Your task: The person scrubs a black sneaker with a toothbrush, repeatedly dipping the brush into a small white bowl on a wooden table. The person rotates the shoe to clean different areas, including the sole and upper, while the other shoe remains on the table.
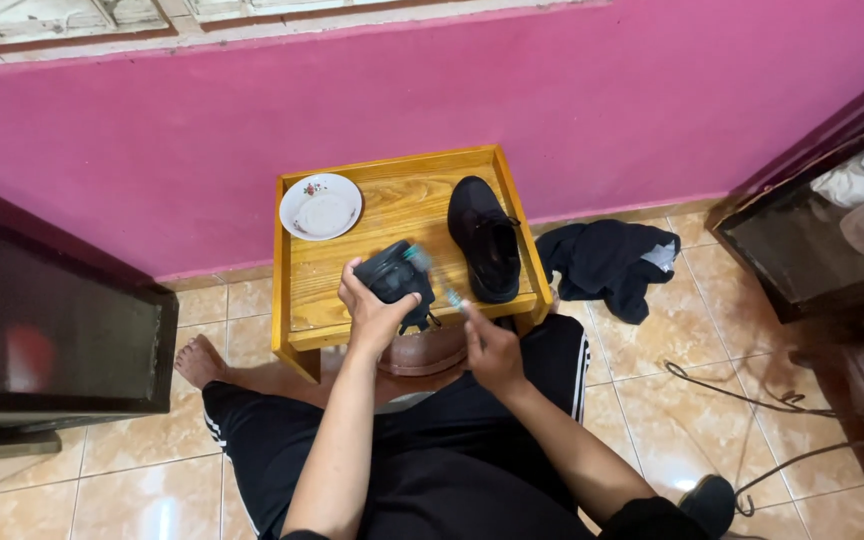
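My left hand [370, 308] grips a black shoe [395, 272] and holds it tilted over the front of a low wooden tray table [314, 287]. My right hand [492, 347] holds a thin blue-handled brush [442, 287], blurred, with its tip against the held shoe. A second black shoe [485, 237] lies flat on the table's right side, toe toward the wall. A white saucer [321, 206] with a small flower print sits at the table's back left corner.
A black garment [607, 262] lies crumpled on the tiled floor right of the table. Dark cables [752, 398] trail across the tiles at right, near a dark cabinet [822, 235]. Another dark cabinet [52, 330] stands at left. A pink wall [432, 90] backs the table.
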